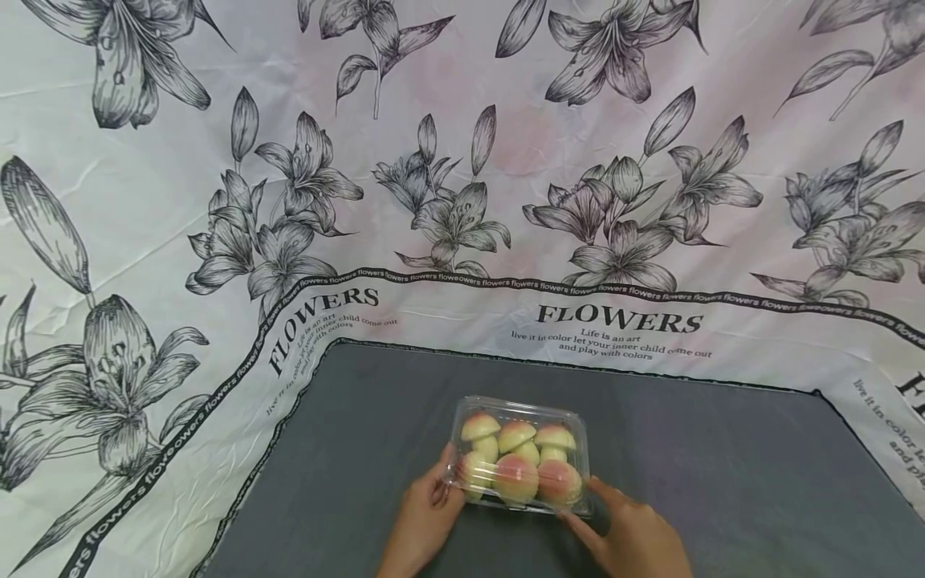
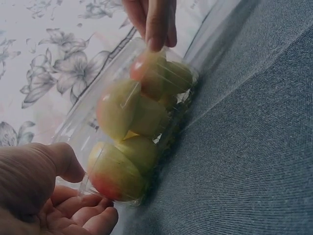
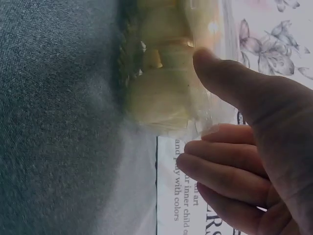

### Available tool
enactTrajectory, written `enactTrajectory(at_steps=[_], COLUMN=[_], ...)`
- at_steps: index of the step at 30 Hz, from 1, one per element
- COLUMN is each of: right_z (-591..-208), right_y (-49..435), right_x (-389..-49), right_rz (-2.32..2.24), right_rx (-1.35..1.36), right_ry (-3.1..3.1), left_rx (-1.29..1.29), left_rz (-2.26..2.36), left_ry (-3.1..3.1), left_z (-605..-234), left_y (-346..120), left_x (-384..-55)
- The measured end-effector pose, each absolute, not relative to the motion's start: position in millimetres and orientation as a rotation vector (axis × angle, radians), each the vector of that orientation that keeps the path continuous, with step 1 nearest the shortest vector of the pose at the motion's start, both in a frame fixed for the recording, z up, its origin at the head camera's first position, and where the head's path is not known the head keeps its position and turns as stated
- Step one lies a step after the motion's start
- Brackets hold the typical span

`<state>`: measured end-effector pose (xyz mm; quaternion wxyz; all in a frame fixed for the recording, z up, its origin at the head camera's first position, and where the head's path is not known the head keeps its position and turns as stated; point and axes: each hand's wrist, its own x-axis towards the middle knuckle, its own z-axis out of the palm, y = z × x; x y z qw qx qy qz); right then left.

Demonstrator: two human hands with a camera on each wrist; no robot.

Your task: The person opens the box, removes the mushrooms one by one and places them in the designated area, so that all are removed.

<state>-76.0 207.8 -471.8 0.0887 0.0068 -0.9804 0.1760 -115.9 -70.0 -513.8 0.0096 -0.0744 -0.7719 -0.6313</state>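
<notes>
A clear plastic clamshell box holds several yellow-green, mushroom-shaped pieces with a red blush, set in two rows. My left hand grips the box's left end. In the left wrist view, the left thumb lies on the lid side, with the fingers curled below the edge. My right hand holds the near right corner. Its thumb presses the near face in the right wrist view, while the index finger is at the end wall and the other fingers extend past it.
Under the box spreads a dark grey cloth surface. A white sheet printed with lilies and the word FLOWERS rises behind and at both sides. Its black-trimmed border meets the grey surface.
</notes>
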Motion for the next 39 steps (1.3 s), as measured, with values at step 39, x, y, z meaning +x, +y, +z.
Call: enactTrajectory(at_steps=[39], right_z=[-482.8], right_y=[195.1], right_x=[-91.1], right_rz=[0.135], right_rx=[0.378], right_ry=[-2.162], left_rx=[-0.102], left_rz=[-1.727], left_ry=[-2.556], left_z=[-508.8], left_y=[-67.8], left_x=[-118.3])
